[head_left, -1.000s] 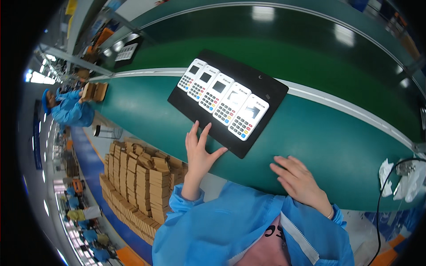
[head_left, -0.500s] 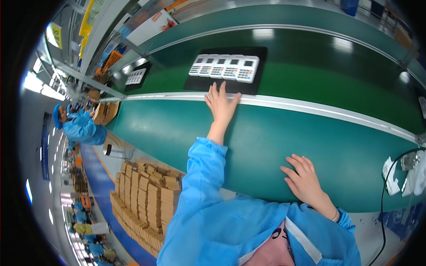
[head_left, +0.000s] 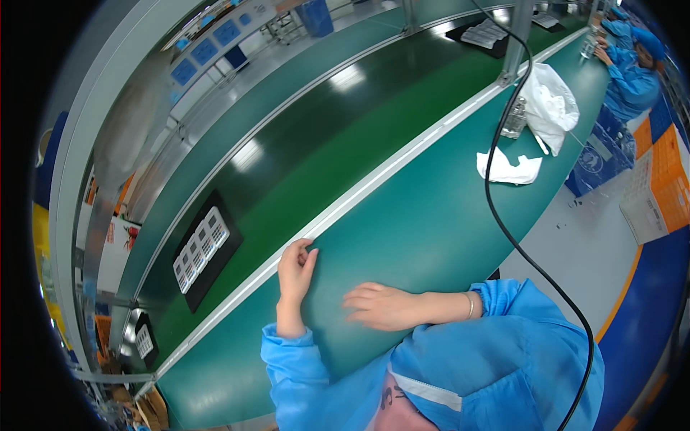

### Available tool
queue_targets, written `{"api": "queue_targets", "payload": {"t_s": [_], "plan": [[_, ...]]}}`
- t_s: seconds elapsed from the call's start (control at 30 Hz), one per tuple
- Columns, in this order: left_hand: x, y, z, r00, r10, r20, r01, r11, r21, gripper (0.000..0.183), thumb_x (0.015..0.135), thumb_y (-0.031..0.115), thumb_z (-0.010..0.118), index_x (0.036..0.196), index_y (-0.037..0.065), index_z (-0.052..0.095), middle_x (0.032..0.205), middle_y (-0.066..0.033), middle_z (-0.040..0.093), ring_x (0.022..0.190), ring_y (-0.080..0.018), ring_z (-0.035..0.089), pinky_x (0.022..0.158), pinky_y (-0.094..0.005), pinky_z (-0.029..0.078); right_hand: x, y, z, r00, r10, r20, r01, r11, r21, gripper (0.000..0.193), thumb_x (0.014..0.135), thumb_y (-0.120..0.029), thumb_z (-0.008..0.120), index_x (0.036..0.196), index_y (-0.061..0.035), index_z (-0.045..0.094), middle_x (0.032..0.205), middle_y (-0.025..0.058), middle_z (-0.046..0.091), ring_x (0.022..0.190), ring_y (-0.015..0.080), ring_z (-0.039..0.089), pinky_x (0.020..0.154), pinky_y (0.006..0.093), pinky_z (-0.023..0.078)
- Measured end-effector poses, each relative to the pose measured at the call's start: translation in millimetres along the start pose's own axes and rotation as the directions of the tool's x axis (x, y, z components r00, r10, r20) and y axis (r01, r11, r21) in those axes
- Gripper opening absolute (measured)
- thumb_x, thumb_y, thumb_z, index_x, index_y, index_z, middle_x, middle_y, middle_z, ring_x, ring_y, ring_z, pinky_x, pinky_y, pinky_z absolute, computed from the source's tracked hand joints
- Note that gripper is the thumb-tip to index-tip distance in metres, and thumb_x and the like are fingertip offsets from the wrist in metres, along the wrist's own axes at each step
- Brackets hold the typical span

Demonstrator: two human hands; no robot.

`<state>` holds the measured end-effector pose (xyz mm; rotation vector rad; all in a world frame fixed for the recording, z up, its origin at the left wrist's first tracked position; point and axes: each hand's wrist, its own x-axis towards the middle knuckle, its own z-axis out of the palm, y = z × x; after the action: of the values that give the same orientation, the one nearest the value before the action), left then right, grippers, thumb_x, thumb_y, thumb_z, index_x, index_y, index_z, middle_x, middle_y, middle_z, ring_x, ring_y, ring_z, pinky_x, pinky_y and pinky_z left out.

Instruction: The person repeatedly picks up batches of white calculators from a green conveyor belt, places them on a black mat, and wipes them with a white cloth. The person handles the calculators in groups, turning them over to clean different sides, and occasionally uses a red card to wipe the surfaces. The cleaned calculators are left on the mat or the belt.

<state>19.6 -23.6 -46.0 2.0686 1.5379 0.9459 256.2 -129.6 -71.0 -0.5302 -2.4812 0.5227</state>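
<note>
My left hand (head_left: 295, 271) is at the silver rail (head_left: 345, 206) between the work surface and the belt. Its fingers are loosely curled in, and I see nothing in them. My right hand (head_left: 382, 305) lies palm down over the teal work surface (head_left: 402, 244), fingers stretched out and slightly blurred, holding nothing. Beyond the rail, a black tray (head_left: 231, 253) rests on the dark green belt (head_left: 287, 187). On it stands a row of several white keypad devices (head_left: 201, 250) with small dark screens, like card payment terminals. Neither hand touches them.
A black cable (head_left: 496, 208) hangs down across the right side. Near it lie a white plastic bag (head_left: 550, 108), a torn white piece (head_left: 509, 169) and a clear bottle (head_left: 514, 118). Another tray (head_left: 146, 337) sits at far left. A co-worker in blue (head_left: 632, 79) works at far right.
My view has swung right, so the tray appears farther left. My left hand has drawn away from the tray's edge and curled its fingers. My right hand now lies closer to the left.
</note>
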Motion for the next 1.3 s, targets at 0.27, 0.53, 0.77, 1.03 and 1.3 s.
{"api": "queue_targets", "payload": {"t_s": [0.27, 0.53, 0.77, 1.03, 1.3], "plan": [[5, 1, 4, 0.998, -0.039, 0.039, 0.037, 0.998, 0.047, 0.032, 0.084, 0.011, 0.081, 0.08, 0.005, 0.05, 0.071, -0.005, 0.049, 0.063, -0.0192, 0.048, 0.058, -0.0337, 0.042, -22, 16, -64, 0.983, 0.152, 0.106, -0.173, 0.957, 0.232, 0.034, 0.095, -0.021, 0.065, 0.127, -0.0093, 0.062, 0.132, 0.0159, 0.059, 0.121, 0.034, 0.06, 0.097, 0.0462, 0.052], [8, -5, 2, 0.994, -0.083, 0.077, 0.085, 0.996, -0.015, 0.036, 0.08, 0.011, 0.084, 0.077, 0.005, 0.049, 0.071, -0.0037, 0.048, 0.065, -0.0175, 0.046, 0.059, -0.0327, 0.041, -118, 109, -191, 0.314, 0.793, -0.523, -0.935, 0.355, -0.023, 0.027, 0.095, -0.02, 0.065, 0.116, -0.0044, 0.062, 0.106, 0.0168, 0.067, 0.093, 0.0343, 0.067, 0.079, 0.0456, 0.054], [11, -4, 6, 0.988, -0.116, 0.101, 0.123, 0.99, -0.073, 0.026, 0.077, 0.01, 0.085, 0.092, 0.005, 0.064, 0.076, -0.0017, 0.053, 0.068, -0.0144, 0.049, 0.062, -0.0288, 0.043, -99, 124, -170, 0.672, 0.473, -0.569, -0.727, 0.568, -0.386, 0.036, 0.084, -0.016, 0.074, 0.117, -0.0066, 0.062, 0.107, 0.0138, 0.061, 0.095, 0.0326, 0.064, 0.08, 0.0393, 0.055], [14, 6, 6, 0.995, 0.069, -0.076, -0.066, 0.997, 0.034, 0.03, 0.079, 0.007, 0.079, 0.106, 0.003, 0.066, 0.09, -0.0095, 0.061, 0.088, -0.0268, 0.058, 0.08, -0.0377, 0.049, -33, 282, -214, 0.615, 0.407, -0.675, -0.722, 0.634, -0.276, 0.056, 0.086, -0.023, 0.072, 0.135, -0.0051, 0.051, 0.141, 0.0237, 0.048, 0.12, 0.043, 0.055, 0.1, 0.0483, 0.05], [15, -5, 17, 0.99, -0.125, -0.07, 0.136, 0.974, 0.181, 0.033, 0.074, 0.014, 0.084, 0.098, 0.007, 0.064, 0.071, -0.0055, 0.048, 0.071, -0.0251, 0.049, 0.066, -0.039, 0.04, -69, 465, -314, 0.048, 0.42, -0.906, -0.999, 0.008, -0.049, 0.063, 0.085, -0.037, 0.071, 0.137, -0.0053, 0.055, 0.148, 0.029, 0.041, 0.14, 0.049, 0.037, 0.113, 0.0593, 0.034]]}}
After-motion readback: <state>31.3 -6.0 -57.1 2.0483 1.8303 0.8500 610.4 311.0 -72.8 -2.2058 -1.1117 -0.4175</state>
